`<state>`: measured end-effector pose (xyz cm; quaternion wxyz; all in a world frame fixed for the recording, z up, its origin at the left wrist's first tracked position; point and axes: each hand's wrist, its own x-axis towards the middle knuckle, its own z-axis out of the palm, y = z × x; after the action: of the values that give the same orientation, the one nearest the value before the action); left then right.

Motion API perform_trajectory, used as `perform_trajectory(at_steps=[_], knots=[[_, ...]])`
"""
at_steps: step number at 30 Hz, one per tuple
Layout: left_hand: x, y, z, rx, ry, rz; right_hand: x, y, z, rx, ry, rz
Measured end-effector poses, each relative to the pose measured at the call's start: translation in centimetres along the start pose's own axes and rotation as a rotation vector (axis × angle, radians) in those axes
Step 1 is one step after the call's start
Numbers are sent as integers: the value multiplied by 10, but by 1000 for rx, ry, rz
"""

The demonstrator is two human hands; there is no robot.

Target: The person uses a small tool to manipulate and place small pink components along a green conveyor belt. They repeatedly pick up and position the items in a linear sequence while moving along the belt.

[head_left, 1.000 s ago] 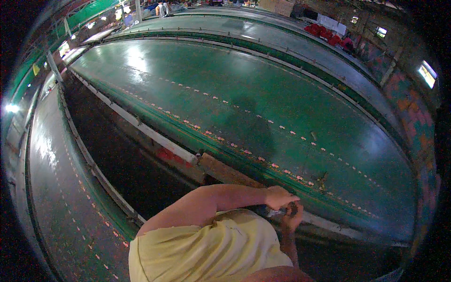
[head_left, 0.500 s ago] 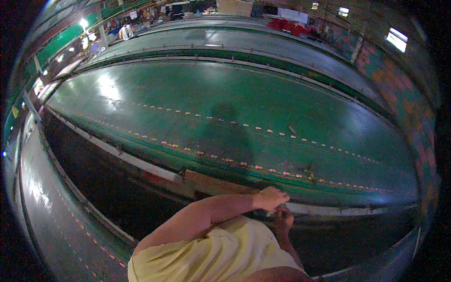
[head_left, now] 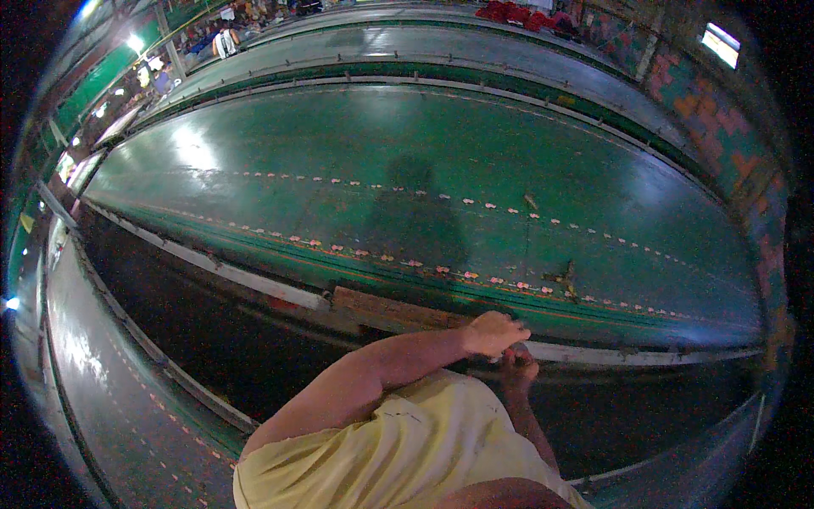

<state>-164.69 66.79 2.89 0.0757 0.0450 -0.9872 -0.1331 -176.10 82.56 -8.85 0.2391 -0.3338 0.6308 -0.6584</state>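
Holding your two hands close together in front of your body, you have the left hand (head_left: pixel 494 334) just above the right hand (head_left: pixel 519 371), both by the near edge of the long green tabletop (head_left: pixel 297 144). Your left forearm crosses before you from the lower left; its back of the hand faces up and its fingers reach to the right, bent over the other hand. Your right forearm rises from below, with the fingers curled upward toward the left ones. A small pale thing (head_left: pixel 494 360) shows beneath your left hand, just left of your right fingers; it is too small and dim to name. How wide or narrow the left grip is, you cannot tell from here, as the hand hides its own underside; the right grip has bent fingers, but whether they close on the pale thing or only lie near it is also unclear. Left of your hands, a brown board (head_left: pixel 398 310) lies along the tabletop's edge, and a pale rail (head_left: pixel 627 355) runs off to the right. Beyond them, a near row of pink marks (head_left: pixel 443 270) and a farther row of pale marks (head_left: pixel 490 205) cross the green surface.
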Motion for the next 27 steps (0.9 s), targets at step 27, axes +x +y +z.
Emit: perform_trajectory(at_steps=[27], knots=[[1,11,0,66,49,-15,5,2,-20,-549,-137,-6]])
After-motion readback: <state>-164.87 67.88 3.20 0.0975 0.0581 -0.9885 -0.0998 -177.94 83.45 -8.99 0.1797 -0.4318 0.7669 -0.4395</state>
